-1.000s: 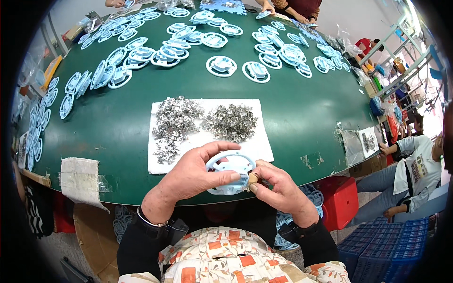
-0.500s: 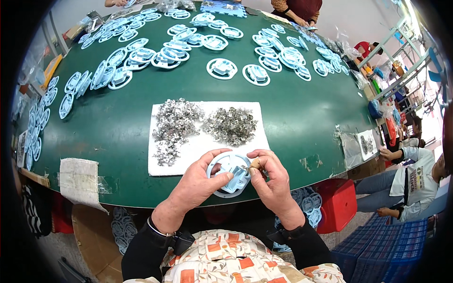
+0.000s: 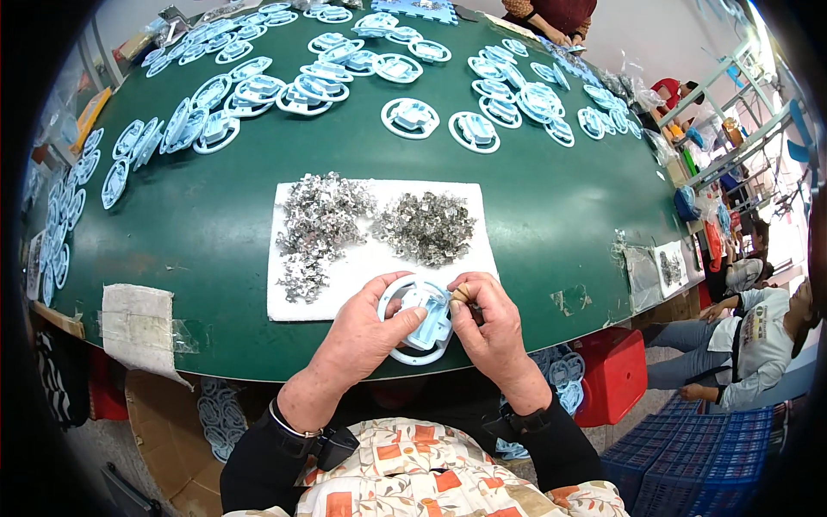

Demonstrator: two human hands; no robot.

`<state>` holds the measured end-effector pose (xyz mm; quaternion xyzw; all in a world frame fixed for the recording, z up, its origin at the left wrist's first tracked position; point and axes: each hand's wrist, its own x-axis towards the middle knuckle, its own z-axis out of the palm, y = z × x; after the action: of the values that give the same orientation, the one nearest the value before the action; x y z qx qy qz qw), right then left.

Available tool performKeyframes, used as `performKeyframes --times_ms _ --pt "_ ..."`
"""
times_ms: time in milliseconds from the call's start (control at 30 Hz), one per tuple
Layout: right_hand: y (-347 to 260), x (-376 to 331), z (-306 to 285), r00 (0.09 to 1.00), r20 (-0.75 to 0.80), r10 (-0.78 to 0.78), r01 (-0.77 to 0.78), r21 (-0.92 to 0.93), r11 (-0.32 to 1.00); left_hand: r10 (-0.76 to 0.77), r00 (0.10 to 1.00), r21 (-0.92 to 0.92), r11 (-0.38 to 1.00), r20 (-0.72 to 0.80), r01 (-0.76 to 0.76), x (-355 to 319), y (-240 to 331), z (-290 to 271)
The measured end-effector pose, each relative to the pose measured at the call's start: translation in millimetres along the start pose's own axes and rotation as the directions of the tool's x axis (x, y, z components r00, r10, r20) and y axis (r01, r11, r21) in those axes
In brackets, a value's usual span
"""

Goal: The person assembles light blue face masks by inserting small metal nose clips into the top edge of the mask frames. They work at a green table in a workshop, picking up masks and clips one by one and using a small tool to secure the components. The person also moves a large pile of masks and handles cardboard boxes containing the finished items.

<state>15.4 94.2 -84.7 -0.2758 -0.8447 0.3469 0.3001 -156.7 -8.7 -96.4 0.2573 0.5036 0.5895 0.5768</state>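
Note:
My left hand (image 3: 362, 332) grips a round white plastic ring with a pale blue centre piece (image 3: 420, 317), held at the near edge of the green table (image 3: 215, 224). My right hand (image 3: 491, 327) steadies the ring's right side and pinches a small tan tool (image 3: 460, 294) against the blue part. Just beyond my hands lies a white sheet (image 3: 362, 267) bearing two heaps of small silver metal clips (image 3: 323, 220) (image 3: 426, 226).
Several more white-and-blue ring parts (image 3: 412, 116) are spread over the far half and left rim of the table. Another person's hands (image 3: 560, 36) work at the far edge. A red stool (image 3: 613, 372), blue crates (image 3: 715, 457) and a seated person (image 3: 749, 336) are on the right.
My hands and the ring have shifted slightly and drawn closer together; the right hand's fingers now press on the ring's blue centre.

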Motion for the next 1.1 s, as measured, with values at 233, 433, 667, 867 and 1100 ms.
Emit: performKeyframes --times_ms 233,433,667,867,1100 --pt "0.2 -0.2 3.5 0.994 -0.01 -0.105 0.101 -0.203 0.974 -0.02 1.0 0.084 0.996 -0.007 0.021 1.2 1.8 1.6" --pt "-8.2 1.0 -0.9 0.997 0.047 -0.055 0.067 -0.316 0.946 0.013 1.0 0.186 0.982 -0.016 -0.01 4.1 -7.7 -3.1" --pt "-9.1 -7.2 -2.6 0.984 0.097 -0.149 0.171 -0.291 0.941 -0.034 0.999 0.204 0.978 -0.019 0.037 2.8 2.9 -0.2" --pt "-14.6 -5.6 -16.4 0.993 0.1 -0.063 0.085 -0.24 0.967 -0.013 1.0 0.154 0.988 -0.022 0.017 2.6 -0.7 0.9" --pt "-14.3 -14.5 -22.4 0.989 0.144 -0.025 0.074 -0.342 0.937 0.0 1.0 0.152 0.988 -0.014 0.003 2.1 -0.6 1.7"
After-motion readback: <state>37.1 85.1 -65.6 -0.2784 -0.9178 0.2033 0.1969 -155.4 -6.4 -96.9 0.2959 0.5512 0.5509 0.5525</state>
